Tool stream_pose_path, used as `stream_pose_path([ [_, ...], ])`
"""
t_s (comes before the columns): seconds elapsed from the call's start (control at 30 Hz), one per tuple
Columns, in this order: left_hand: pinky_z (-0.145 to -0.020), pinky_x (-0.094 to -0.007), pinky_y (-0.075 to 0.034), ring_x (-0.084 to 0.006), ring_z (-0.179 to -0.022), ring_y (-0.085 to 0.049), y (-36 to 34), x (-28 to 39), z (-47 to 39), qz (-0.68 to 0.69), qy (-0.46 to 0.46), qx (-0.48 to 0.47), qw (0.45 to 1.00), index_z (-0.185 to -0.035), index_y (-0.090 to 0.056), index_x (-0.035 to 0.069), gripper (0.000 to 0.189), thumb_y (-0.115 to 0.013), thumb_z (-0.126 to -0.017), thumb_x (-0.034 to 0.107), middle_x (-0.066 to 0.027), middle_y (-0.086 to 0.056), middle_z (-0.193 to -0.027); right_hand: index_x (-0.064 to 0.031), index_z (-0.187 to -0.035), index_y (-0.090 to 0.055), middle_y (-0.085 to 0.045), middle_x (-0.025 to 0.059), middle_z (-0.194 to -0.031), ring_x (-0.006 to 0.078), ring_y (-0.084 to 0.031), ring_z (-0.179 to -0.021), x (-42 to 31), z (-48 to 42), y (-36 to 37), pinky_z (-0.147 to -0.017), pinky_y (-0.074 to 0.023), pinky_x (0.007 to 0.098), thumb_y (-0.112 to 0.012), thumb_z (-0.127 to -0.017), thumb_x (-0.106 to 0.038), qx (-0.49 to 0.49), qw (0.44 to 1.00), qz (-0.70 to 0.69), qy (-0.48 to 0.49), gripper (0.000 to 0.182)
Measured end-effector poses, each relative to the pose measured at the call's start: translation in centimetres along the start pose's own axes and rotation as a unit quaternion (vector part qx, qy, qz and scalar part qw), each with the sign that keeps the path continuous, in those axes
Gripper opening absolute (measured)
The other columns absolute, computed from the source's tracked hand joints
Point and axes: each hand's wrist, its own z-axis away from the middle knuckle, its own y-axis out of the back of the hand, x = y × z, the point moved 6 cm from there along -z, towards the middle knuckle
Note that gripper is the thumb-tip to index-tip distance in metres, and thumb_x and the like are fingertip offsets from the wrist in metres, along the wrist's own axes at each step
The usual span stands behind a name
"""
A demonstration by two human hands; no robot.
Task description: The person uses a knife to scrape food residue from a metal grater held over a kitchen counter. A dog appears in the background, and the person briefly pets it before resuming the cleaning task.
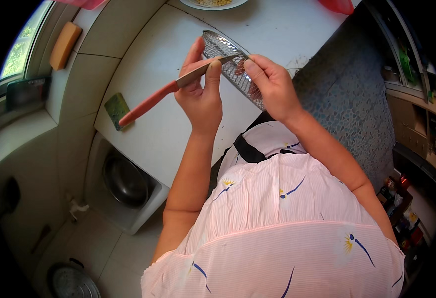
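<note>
My left hand (pixel 203 89) pinches a knife by its blade (pixel 193 77), thumb on the near face. The knife's long orange-red handle (pixel 149 102) points down and left, free of the palm. My right hand (pixel 274 85) grips an elongated metal mesh piece (pixel 218 44) with a shiny rim, perhaps a strainer or basket. Its thumb lies over the rim, and its other fingers show through the mesh from behind. The blade's pointed tip reaches the mesh beside my right thumb; whether it touches cannot be told. Both hands are above a white countertop (pixel 154 56).
A green-yellow scouring sponge (pixel 114 108) lies left of the handle. An orange block (pixel 65 45) sits by the window. A plate (pixel 188 4) of pale and yellow kernels and a red plastic vessel (pixel 339 4) stand beyond. Below left, a sink (pixel 158 197) holds a metal basin (pixel 123 182).
</note>
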Motion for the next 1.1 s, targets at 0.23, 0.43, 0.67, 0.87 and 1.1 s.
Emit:
stream_pose_path([
  [0.23,-0.096,-0.0344,-0.039,-0.0263,-0.120,-0.046,-0.7,-0.4,0.0,0.010,0.043,-0.011,0.999,-0.095,-0.061,-0.008,0.019,-0.059,-0.087,0.009,-0.0192,-0.048,-0.129,-0.0020,-0.085,-0.058,-0.048,-0.0032,-0.060,0.0031,-0.041,-0.051,0.1,-0.2,0.3,-0.046,-0.0346,0.0202,-0.048,-0.093,-0.021,0.022,1.000,-0.014,0.007,0.023],
  [0.43,-0.099,-0.0359,-0.036,-0.0271,-0.124,-0.042,0.0,-1.1,-0.8,0.043,0.057,0.043,0.997,-0.091,-0.062,-0.007,0.015,-0.058,-0.086,0.007,-0.0197,-0.042,-0.134,-0.0020,-0.086,-0.058,-0.048,-0.0037,-0.060,0.0025,-0.041,-0.052,0.1,-0.2,0.4,-0.046,-0.0343,0.0196,-0.048,-0.093,-0.021,0.016,1.000,-0.007,0.005,0.022],
  [0.67,-0.100,-0.0383,-0.032,-0.0286,-0.125,-0.041,-0.4,-1.1,-0.3,0.062,0.048,0.063,0.995,-0.083,-0.064,-0.003,0.006,-0.061,-0.082,0.002,-0.0237,-0.054,-0.117,-0.0022,-0.086,-0.059,-0.047,-0.0041,-0.060,0.0021,-0.040,-0.051,-0.1,-0.3,0.5,-0.046,-0.0337,0.0195,-0.048,-0.093,-0.020,0.022,0.999,-0.031,0.006,0.022],
  [0.87,-0.098,-0.0356,-0.039,-0.0294,-0.125,-0.040,-0.6,-1.0,-0.2,0.031,0.044,0.023,0.998,-0.093,-0.061,-0.006,0.015,-0.058,-0.087,0.007,-0.0189,-0.038,-0.137,-0.0024,-0.085,-0.059,-0.048,-0.0041,-0.061,0.0023,-0.041,-0.052,0.0,-0.5,0.7,-0.045,-0.0336,0.0196,-0.048,-0.093,-0.020,0.026,1.000,0.001,0.010,0.022],
  [1.1,-0.099,-0.0381,-0.038,-0.0290,-0.122,-0.044,-0.7,0.0,0.1,-0.042,-0.020,-0.028,0.999,-0.092,-0.062,-0.005,0.014,-0.061,-0.085,0.008,-0.0214,-0.045,-0.131,-0.0047,-0.083,-0.058,-0.049,-0.0045,-0.065,0.0020,-0.041,-0.055,0.1,-0.5,0.6,-0.052,-0.0357,0.0170,-0.048,-0.094,-0.028,-0.011,1.000,-0.009,-0.025,0.028],
])
